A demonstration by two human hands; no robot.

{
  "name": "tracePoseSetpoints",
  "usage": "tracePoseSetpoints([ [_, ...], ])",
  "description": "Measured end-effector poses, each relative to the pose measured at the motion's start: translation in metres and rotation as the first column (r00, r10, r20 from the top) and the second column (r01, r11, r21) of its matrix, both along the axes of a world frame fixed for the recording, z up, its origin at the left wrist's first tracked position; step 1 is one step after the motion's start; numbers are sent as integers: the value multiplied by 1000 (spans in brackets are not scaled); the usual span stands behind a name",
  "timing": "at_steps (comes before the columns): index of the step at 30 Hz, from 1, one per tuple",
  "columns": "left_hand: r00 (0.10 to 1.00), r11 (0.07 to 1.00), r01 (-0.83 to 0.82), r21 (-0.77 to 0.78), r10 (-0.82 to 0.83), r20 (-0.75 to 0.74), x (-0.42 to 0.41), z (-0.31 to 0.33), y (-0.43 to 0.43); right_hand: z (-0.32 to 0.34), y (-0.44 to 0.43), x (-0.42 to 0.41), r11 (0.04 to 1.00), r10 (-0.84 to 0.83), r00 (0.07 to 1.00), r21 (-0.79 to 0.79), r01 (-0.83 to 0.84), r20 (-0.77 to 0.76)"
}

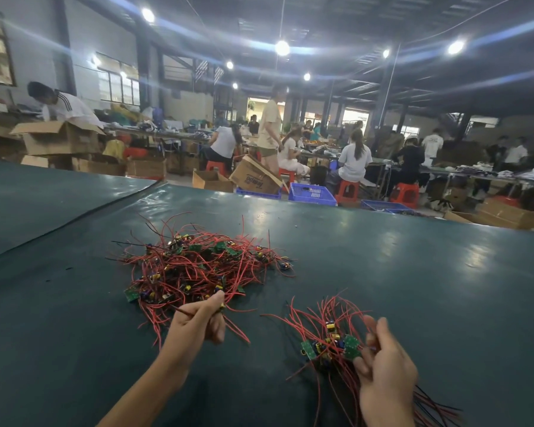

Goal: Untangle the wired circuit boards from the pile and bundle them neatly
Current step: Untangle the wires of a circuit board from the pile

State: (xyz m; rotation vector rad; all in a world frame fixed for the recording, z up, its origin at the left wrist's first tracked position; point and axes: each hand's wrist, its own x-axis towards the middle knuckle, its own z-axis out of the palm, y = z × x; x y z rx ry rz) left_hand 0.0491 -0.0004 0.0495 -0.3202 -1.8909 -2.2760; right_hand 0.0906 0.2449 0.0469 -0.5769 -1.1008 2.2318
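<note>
- Head view: a tangled pile of red-wired green circuit boards (198, 260) lies on the dark green table mat (398, 257).
- At the pile's near edge, the left hand (198, 322) pinches a few red wires (238, 331).
- Right of the pile and nearer, the right hand (383, 368) grips a gathered bundle of boards (330, 343) by its leads.
- Likely step: freeing the next board. Next comes a slow pull clear of snags, then adding it to the bundle.

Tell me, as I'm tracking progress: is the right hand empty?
No, the right hand grips a bundle of wired boards, while the left hand pinches a wire at the edge of the pile.
</note>
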Motion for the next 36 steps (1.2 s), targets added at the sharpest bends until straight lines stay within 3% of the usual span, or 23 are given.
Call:
tracePoseSetpoints([
  [4,995,996,92,-19,-91,44,7,-6,13,-2,-33,-4,971,185,983,157,-181,-12],
  [7,982,981,187,-54,-186,34,9,-8,20,-7,-56,-3,879,321,944,347,-327,76],
  [12,936,924,349,-159,-334,113,14,-15,25,-10,-80,2,787,436,899,471,-400,35],
  [16,911,874,409,-261,-373,177,16,-11,25,-11,-81,5,767,410,911,519,-376,53],
  [20,926,900,349,-260,-288,246,17,-11,27,-9,-81,7,798,334,942,520,-303,35],
  [23,946,948,262,-179,-216,239,17,-12,31,-9,-84,11,760,364,932,576,-301,7],
  [28,895,984,164,67,-177,409,14,-7,33,-10,-86,14,648,463,885,660,-381,57],
  [33,832,941,243,234,-326,448,15,-7,29,-14,-86,9,738,358,925,569,-363,126],
  [36,742,894,355,272,-446,500,14,-8,29,-11,-90,11,744,421,885,483,-462,197],
])
